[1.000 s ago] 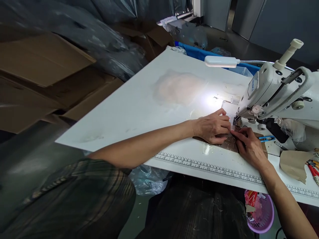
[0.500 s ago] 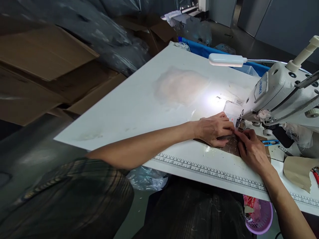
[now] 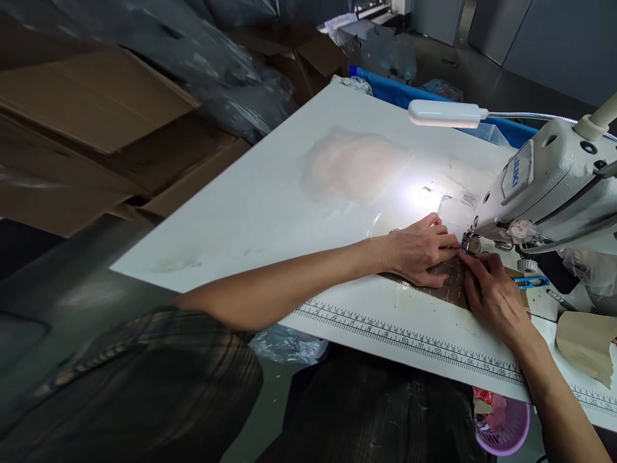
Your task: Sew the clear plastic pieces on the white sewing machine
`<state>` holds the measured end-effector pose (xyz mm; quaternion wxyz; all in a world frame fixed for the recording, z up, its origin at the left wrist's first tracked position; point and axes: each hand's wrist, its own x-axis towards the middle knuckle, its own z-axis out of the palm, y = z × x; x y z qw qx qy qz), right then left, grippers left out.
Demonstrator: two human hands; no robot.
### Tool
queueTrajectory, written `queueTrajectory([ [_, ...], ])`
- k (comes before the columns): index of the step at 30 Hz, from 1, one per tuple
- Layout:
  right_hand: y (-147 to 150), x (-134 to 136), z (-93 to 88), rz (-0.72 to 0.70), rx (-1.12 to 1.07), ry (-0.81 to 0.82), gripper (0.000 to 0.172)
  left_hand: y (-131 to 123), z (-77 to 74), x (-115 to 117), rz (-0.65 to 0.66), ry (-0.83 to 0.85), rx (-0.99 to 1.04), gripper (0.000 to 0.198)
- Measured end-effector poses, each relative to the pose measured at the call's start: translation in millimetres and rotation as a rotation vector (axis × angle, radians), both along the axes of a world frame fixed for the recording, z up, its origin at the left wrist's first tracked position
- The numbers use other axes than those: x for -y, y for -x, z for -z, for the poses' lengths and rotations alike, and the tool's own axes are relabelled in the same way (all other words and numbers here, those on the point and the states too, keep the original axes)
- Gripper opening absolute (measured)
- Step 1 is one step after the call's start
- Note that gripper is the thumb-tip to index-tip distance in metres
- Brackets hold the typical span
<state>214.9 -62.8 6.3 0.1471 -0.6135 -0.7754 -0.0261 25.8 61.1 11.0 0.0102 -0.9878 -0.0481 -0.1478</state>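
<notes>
Pressing brown sheet flat, left hand, right hand seemingly pinching edge

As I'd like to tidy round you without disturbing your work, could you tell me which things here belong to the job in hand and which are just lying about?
In use: left hand, right hand, both on the translucent brownish piece at the presser foot; sewing machine; lamp.
Lying about: blue snips, brown paper, pale fabric heap, purple basket, cardboard boxes.

Table: white, black ruler markings along edge; sewing machine: off-white, blue label; lamp: white; basket: purple; snips: blue; boxes: brown; sleeve: dark plaid.
</notes>
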Motion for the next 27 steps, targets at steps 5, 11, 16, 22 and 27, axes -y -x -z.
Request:
queueTrajectory([
  [5, 0, -1, -1.4, 0.009, 0.055, 0.031, 0.039, -1, -0.8, -1, -0.029, -0.008, -0.014, 0.043],
  [11, 1, -4, -4.3, 0.029, 0.038, 0.102, 0.043, -1, -2.5, -3, -0.043, 0.004, -0.055, 0.047],
  [16, -1, -4, -7.3, 0.036, -0.03, 0.143, 0.044, -3, -1.2, -3, -0.065, -0.022, -0.07, 0.052],
  [22, -11, -5, -19.5, 0.082, -0.352, 0.208, 0.045, -4, -2.0, -2, -0.094, -0.078, -0.096, 0.062],
  [27, -17, -15, -24.9, 0.331, -0.66, 0.342, 0.068, -4, -3.9, -1, -0.115, -0.066, -0.109, 0.065],
])
